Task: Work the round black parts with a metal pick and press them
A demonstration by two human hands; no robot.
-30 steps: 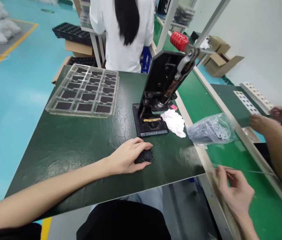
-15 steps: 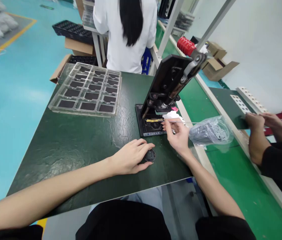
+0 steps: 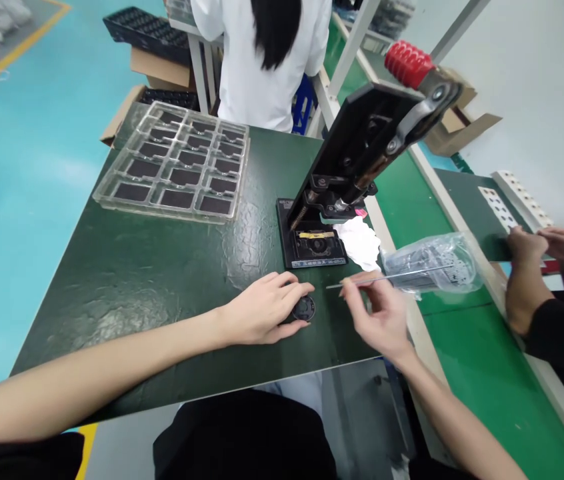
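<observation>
My left hand (image 3: 267, 310) rests on the dark green table, its thumb and fingers closed around a small round black part (image 3: 305, 308) lying there. Between the thumb and fingertips of my right hand (image 3: 379, 310) is a thin metal rod (image 3: 402, 273), its tip pointing left toward the round part but apart from it. Just beyond both hands stands a black hand press (image 3: 342, 160) with a red-gripped lever (image 3: 408, 65). On the press base (image 3: 319, 257) sits a fixture with a yellow strip (image 3: 316, 235) across it.
A clear plastic tray (image 3: 172, 212) of dark flat pieces lies at the table's far left. Right of the press are a crumpled white cloth (image 3: 359, 243) and a clear bag of thin rods (image 3: 432, 263). A green conveyor (image 3: 487, 360) runs alongside; another person's hands (image 3: 537, 247) are beyond it.
My right hand has drawn back from the press fixture with the rod, toward me and to the right. The left hand stays on the round part. The view has shifted slightly.
</observation>
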